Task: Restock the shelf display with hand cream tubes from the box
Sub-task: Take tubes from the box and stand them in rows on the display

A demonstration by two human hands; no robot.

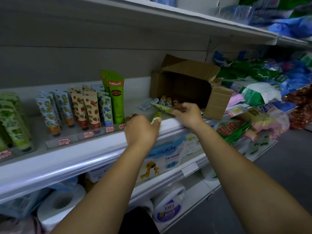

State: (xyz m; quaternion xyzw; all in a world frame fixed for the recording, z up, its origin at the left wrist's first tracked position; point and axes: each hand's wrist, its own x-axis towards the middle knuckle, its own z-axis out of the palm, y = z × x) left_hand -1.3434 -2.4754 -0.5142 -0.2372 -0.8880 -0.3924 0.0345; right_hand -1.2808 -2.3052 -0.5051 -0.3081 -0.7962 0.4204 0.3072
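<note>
A cardboard box (217,100) lies on its side on the shelf (87,151), its opening toward me, with several hand cream tubes (166,100) spilling out of it. My right hand (187,114) pinches a yellow-green tube (161,107) by its cap end, just in front of the box. My left hand (141,130) grips another yellow-green tube (156,118) above the shelf's front edge. Patterned tubes (87,108) stand in rows in the display at the left, next to a tall green tube (116,97).
Red price tags (88,134) line the display's front. Bags of goods (256,92) are piled right of the box. A lower shelf holds baby-product packs (165,159), a jug (168,208) and paper rolls (60,205). An upper shelf (185,19) overhangs.
</note>
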